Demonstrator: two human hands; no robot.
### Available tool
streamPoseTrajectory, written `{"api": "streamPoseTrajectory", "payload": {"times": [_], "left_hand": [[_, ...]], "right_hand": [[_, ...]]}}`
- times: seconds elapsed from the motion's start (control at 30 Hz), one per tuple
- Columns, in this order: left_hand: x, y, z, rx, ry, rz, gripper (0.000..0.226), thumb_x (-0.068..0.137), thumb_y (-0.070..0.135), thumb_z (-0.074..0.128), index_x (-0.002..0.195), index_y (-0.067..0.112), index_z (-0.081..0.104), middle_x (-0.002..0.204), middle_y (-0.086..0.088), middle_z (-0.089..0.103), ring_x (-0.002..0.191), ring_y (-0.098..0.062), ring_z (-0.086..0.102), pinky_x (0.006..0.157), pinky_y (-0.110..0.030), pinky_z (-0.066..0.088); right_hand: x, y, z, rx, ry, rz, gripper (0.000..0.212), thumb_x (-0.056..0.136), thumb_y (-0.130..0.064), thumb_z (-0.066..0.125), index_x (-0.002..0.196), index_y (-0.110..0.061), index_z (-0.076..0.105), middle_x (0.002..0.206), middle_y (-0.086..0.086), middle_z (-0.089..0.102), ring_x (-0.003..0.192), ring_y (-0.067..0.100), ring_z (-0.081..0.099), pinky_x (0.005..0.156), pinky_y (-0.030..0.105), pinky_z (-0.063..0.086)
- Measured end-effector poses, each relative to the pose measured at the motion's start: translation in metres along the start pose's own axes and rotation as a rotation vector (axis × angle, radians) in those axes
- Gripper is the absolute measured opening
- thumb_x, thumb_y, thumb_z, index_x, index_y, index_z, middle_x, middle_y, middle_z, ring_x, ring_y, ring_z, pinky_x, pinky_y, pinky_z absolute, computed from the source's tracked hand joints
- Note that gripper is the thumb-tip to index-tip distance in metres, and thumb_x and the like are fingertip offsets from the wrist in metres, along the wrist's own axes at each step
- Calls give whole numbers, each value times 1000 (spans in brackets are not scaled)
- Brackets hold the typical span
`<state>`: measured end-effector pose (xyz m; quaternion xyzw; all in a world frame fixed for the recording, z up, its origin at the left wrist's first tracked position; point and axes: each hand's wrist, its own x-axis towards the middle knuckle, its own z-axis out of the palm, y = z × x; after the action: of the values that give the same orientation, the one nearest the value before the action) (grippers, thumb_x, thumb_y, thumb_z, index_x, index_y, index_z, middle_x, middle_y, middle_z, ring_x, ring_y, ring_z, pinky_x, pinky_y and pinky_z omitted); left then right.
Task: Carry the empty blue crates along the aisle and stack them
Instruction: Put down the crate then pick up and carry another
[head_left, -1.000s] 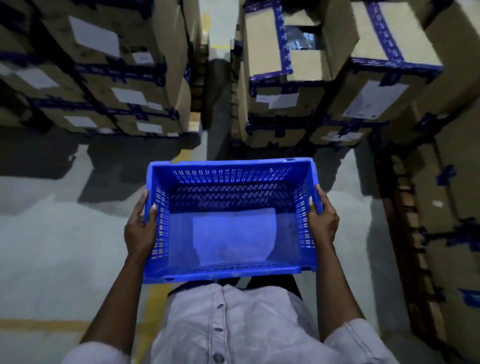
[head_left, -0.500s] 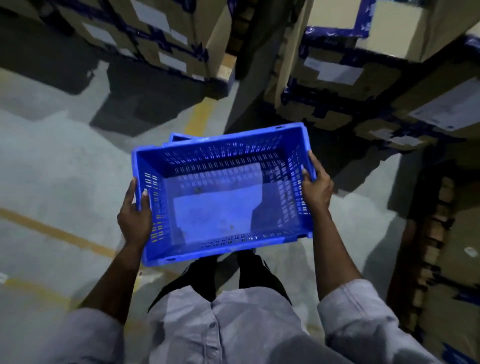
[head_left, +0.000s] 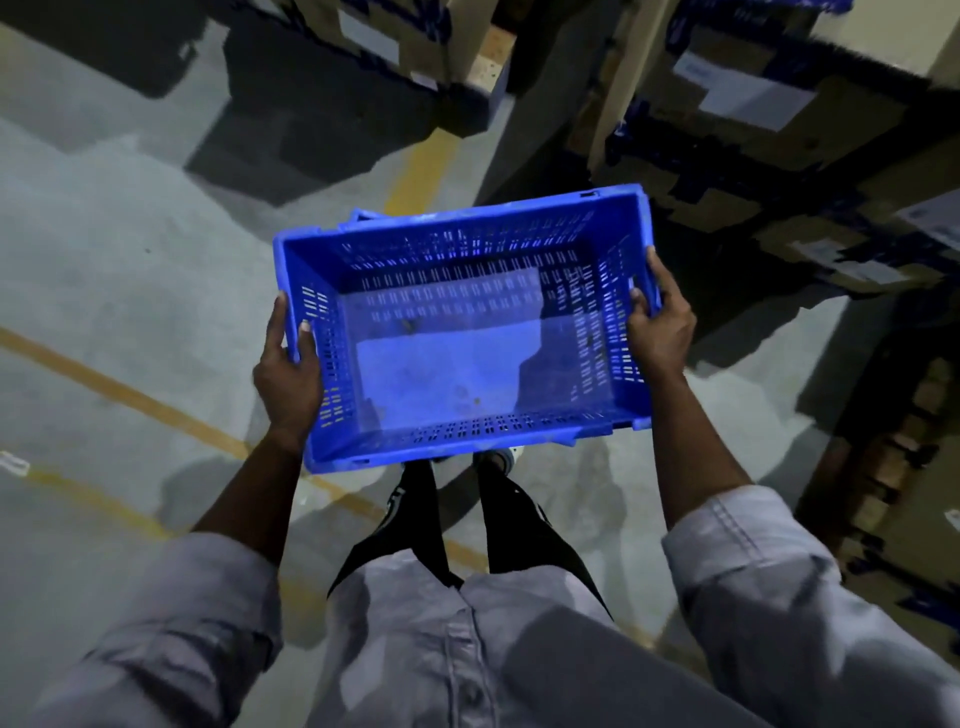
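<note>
Crate: an empty blue crate (head_left: 467, 332) with slotted walls, held in the air in front of the person's body, between the two hands; its open top faces the camera; the far long side is tilted slightly to the right
Left hand (head_left: 287, 374): clamped on the crate's left short rim; thumb hooked inside the wall, fingers wrapped outside
Right hand (head_left: 660, 322): clamped on the right short rim; thumb over the edge, fingers outside and under
Second crate (head_left: 363, 217): only a blue rim corner shows past the held crate's far left edge; whether the two touch I cannot tell
Floor (head_left: 130, 270): grey concrete with yellow lines (head_left: 130, 397) running under the crate
Cardboard boxes (head_left: 737, 104): stacked with blue tape and white labels, beyond the crate and to the right
Clothing: pale rolled sleeves (head_left: 753, 561); dark trousers below the crate
</note>
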<state>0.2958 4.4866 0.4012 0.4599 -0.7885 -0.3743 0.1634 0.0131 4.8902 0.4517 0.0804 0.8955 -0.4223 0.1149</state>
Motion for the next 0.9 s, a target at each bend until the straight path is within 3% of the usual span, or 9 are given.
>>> {"api": "streamPoseTrajectory", "payload": {"times": [0.17, 0.3, 0.4, 0.43, 0.5, 0.6, 0.67, 0.8, 0.9], "left_hand": [[6, 9, -4, 5, -31, 30, 56, 117, 59, 56, 172, 49, 46, 145, 16, 75, 111, -8, 78, 99, -39, 63], [10, 16, -7, 32, -10, 71, 56, 119, 57, 54, 173, 46, 45, 148, 10, 75, 105, -14, 77, 92, -35, 59], [-4, 20, -7, 41, 1, 65, 55, 120, 52, 54, 173, 41, 46, 144, 12, 75, 92, -5, 71, 85, -31, 56], [-7, 21, -8, 30, -5, 57, 55, 120, 50, 54, 174, 39, 46, 144, 24, 72, 92, -2, 71, 86, -29, 57], [-2, 22, -12, 20, -39, 42, 56, 120, 49, 55, 174, 35, 46, 130, 57, 62, 92, 15, 71, 88, -17, 58], [15, 29, -17, 11, -78, 59, 58, 120, 50, 55, 175, 34, 45, 111, 66, 57, 93, 24, 69, 88, -11, 57], [15, 29, -15, 28, -85, 60, 57, 120, 51, 54, 175, 36, 45, 112, 62, 61, 93, 20, 71, 89, -13, 59], [8, 13, -10, 47, -30, 57, 56, 118, 61, 52, 172, 51, 44, 146, 15, 75, 103, -27, 82, 92, -52, 67], [18, 5, -10, 38, -40, 54, 56, 117, 63, 53, 171, 54, 43, 141, 9, 79, 102, -28, 82, 91, -53, 67]], "right_hand": [[-3, 0, 3, 3, 20, 9, 63, 102, -23, 63, 155, -57, 54, 141, -15, 71, 106, -9, 67, 85, 0, 46], [-1, 2, 8, -59, 49, -16, 71, 99, -20, 63, 154, -61, 51, 141, -10, 73, 111, 3, 71, 94, 24, 58], [4, 5, 9, -75, 30, 1, 78, 96, -19, 68, 152, -68, 47, 138, -8, 74, 111, 9, 76, 97, 40, 65], [3, 5, 10, -81, 26, 2, 79, 97, -19, 68, 153, -69, 45, 138, -7, 74, 111, 9, 75, 96, 39, 65], [-2, 4, 12, -78, 29, -10, 75, 98, -20, 66, 156, -63, 47, 141, -8, 73, 112, 0, 70, 92, 20, 57], [-13, 9, 15, -77, 46, -10, 70, 100, -20, 62, 160, -54, 49, 145, -10, 70, 111, -12, 59, 80, -5, 39], [-14, 10, 13, -84, 63, -10, 71, 99, -20, 61, 160, -55, 48, 143, -8, 71, 110, -7, 62, 83, -2, 42], [-5, 7, 13, -134, 68, -13, 73, 100, -22, 61, 157, -63, 44, 137, -4, 74, 116, 12, 71, 93, 25, 53], [-13, 8, 18, -140, 100, -27, 70, 102, -23, 59, 158, -62, 45, 138, -3, 73, 118, 14, 71, 90, 24, 51]]}}
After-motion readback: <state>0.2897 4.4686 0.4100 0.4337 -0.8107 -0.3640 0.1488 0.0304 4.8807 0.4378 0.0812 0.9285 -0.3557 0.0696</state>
